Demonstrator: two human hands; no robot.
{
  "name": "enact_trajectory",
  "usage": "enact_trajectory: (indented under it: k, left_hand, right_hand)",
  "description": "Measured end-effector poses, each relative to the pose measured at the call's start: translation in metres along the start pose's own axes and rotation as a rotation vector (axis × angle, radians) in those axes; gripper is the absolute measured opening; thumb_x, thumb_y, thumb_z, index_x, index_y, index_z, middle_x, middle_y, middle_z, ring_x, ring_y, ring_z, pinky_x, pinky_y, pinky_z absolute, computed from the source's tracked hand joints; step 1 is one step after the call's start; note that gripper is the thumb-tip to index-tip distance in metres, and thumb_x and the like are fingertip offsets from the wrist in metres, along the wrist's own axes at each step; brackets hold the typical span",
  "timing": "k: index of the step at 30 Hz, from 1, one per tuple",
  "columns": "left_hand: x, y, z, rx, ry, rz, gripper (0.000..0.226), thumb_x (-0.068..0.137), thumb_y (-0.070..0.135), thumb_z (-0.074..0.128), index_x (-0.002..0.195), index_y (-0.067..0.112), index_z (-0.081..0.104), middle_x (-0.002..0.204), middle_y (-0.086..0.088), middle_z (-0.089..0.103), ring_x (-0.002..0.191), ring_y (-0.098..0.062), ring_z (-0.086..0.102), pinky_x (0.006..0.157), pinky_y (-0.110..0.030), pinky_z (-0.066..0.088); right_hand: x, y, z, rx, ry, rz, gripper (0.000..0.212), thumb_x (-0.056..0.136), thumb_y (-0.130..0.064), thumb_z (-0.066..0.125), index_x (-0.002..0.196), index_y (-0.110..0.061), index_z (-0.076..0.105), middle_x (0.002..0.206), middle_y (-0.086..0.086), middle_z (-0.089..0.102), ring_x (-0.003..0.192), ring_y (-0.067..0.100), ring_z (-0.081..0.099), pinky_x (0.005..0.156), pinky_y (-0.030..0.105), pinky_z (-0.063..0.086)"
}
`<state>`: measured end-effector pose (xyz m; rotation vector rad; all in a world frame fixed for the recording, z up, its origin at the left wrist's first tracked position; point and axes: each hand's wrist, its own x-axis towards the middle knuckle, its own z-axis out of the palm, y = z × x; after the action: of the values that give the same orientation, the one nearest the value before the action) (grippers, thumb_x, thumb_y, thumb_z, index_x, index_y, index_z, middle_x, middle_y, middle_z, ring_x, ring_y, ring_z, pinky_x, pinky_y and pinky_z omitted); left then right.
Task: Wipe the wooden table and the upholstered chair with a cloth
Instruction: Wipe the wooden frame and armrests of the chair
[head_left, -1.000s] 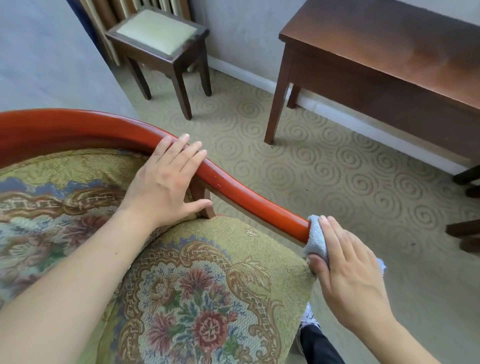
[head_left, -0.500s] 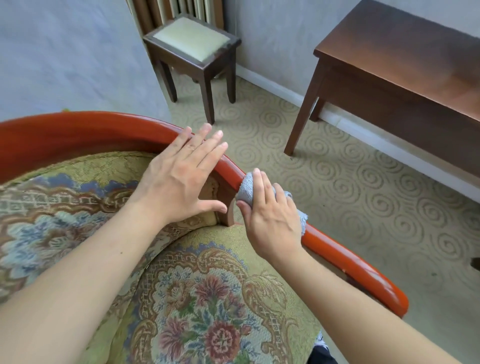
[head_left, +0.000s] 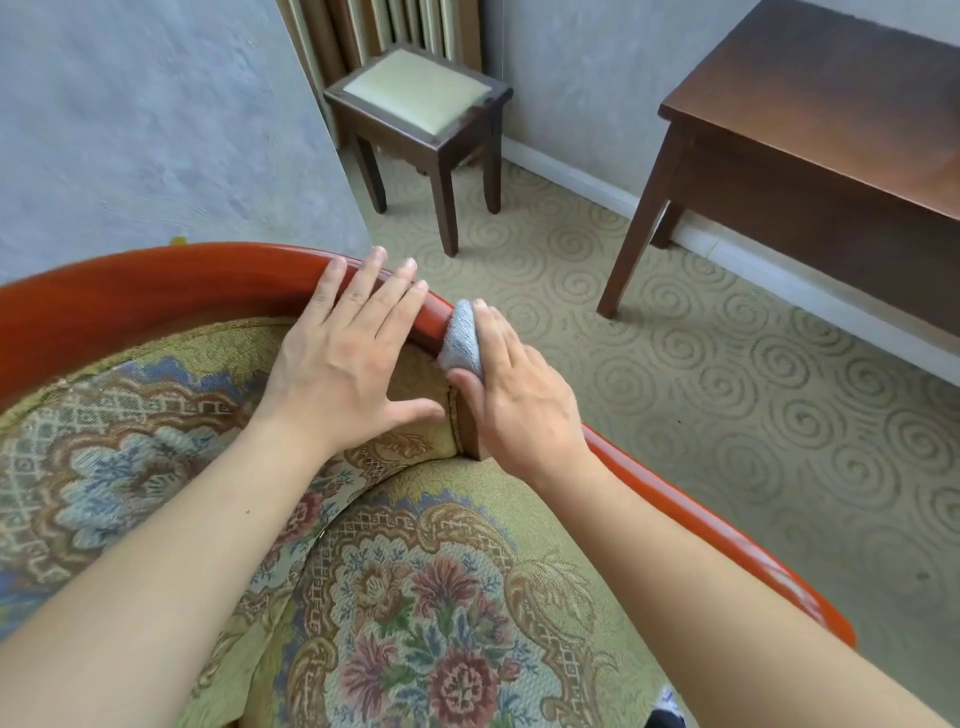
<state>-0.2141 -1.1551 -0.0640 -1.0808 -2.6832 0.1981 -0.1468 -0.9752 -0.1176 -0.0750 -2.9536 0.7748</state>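
The upholstered chair (head_left: 426, 613) fills the lower frame; its red rail (head_left: 156, 291) curves from 9 to 4 o'clock. Open carpet (head_left: 701, 415) separates it from the wooden surface (head_left: 831, 104) at 2 o'clock. The left hand (head_left: 343, 358) lies flat, grip wide, on the rail, just beside the right hand (head_left: 519, 400), which presses the grey cloth (head_left: 462, 340) against the rail's edge.

Both bare forearms reach forward side by side. The left hand (head_left: 343, 364) lies flat, fingers straight and spread (thumb stretched toward the other hand), on the chair rail (head_left: 156, 291). The right hand (head_left: 519, 400), just beside it, curls around the cloth (head_left: 460, 340) against that rail.
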Motion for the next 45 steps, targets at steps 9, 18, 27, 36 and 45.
enact_trajectory:
  k: [9, 18, 27, 36, 45]
  left_hand:
    - [0.004, 0.062, 0.020, -0.087, -0.084, 0.100, 0.118, 0.066, 0.082, 0.060, 0.152, 0.004, 0.037, 0.162, -0.013, 0.031, 0.153, -0.031, 0.019, 0.125, -0.051, 0.010]
    - [-0.005, 0.129, 0.044, -0.176, -0.106, 0.255, 0.117, 0.070, 0.084, 0.057, 0.154, 0.005, 0.034, 0.162, -0.012, 0.030, 0.153, -0.030, 0.019, 0.125, -0.050, 0.015]
    - [-0.005, 0.130, 0.053, -0.198, -0.066, 0.252, 0.116, 0.071, 0.083, 0.061, 0.153, 0.005, 0.035, 0.161, -0.011, 0.033, 0.153, -0.029, 0.021, 0.125, -0.050, 0.014]
    - [0.002, 0.118, 0.050, -0.223, -0.131, 0.165, 0.117, 0.069, 0.079, 0.056, 0.149, -0.004, 0.037, 0.162, -0.012, 0.032, 0.153, -0.024, 0.021, 0.127, -0.038, 0.006]
    - [-0.001, 0.122, 0.045, -0.211, -0.143, 0.155, 0.121, 0.071, 0.087, 0.048, 0.155, 0.002, 0.028, 0.163, -0.012, 0.030, 0.154, -0.025, 0.018, 0.127, -0.041, 0.006]
  right_hand:
    - [-0.127, 0.067, -0.049, -0.433, -0.169, 0.223, 0.073, 0.095, -0.062, 0.019, 0.153, -0.021, 0.034, 0.154, 0.002, 0.045, 0.096, 0.031, 0.064, 0.074, 0.040, 0.047]
    - [-0.235, 0.121, -0.082, -0.164, -0.035, 0.388, 0.061, 0.098, -0.056, 0.026, 0.152, -0.027, 0.036, 0.154, -0.007, 0.041, 0.134, 0.017, 0.045, 0.104, 0.021, 0.028]
    - [-0.193, 0.090, -0.058, -0.212, 0.094, 0.441, 0.064, 0.101, -0.052, 0.023, 0.141, -0.011, 0.053, 0.143, 0.007, 0.055, 0.130, 0.033, 0.051, 0.107, 0.049, 0.038]
    - [-0.053, 0.053, -0.031, -0.131, -0.192, 0.224, 0.054, 0.104, -0.051, 0.020, 0.138, -0.018, 0.044, 0.125, 0.006, 0.065, 0.107, 0.033, 0.064, 0.080, 0.042, 0.045]
    - [-0.148, 0.103, -0.079, -0.127, -0.248, 0.226, 0.056, 0.098, -0.062, 0.009, 0.143, -0.040, 0.033, 0.128, -0.014, 0.058, 0.110, 0.017, 0.061, 0.085, 0.038, 0.048]
